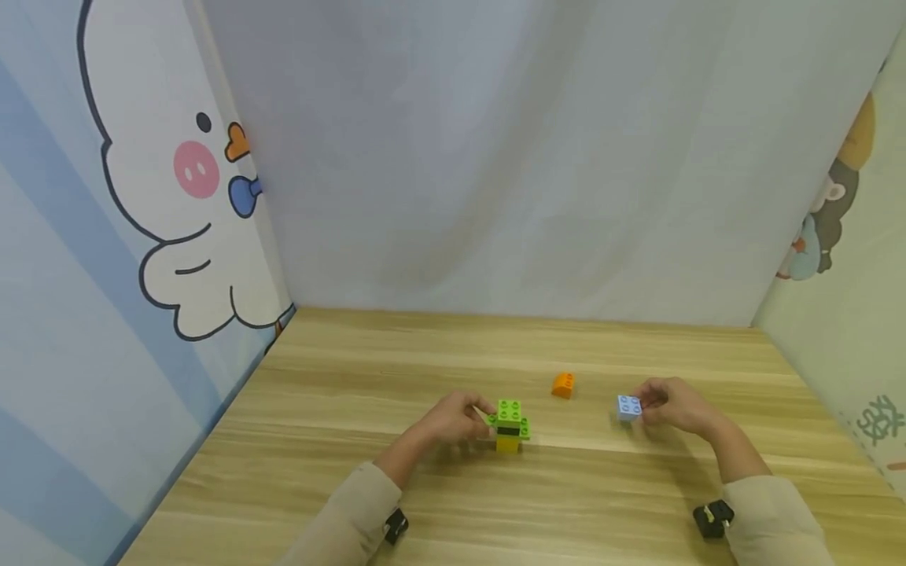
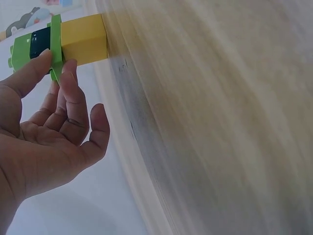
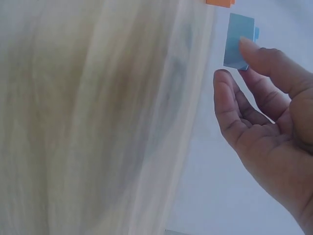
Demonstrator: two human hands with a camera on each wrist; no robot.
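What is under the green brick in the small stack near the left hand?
Under the green studded plastic brick sit a thin black piece and a yellow block. Any studs between them are covered.

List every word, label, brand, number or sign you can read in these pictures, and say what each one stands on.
No text can be quoted.
Right wall panel: green marks, perhaps characters, at its lower edge, too small and cut off to read.
Left wall panel: a cartoon drawing only, no lettering.
Green and yellow brick stack, light blue brick, orange brick: no print visible.
Wrist views: blurred, no text.
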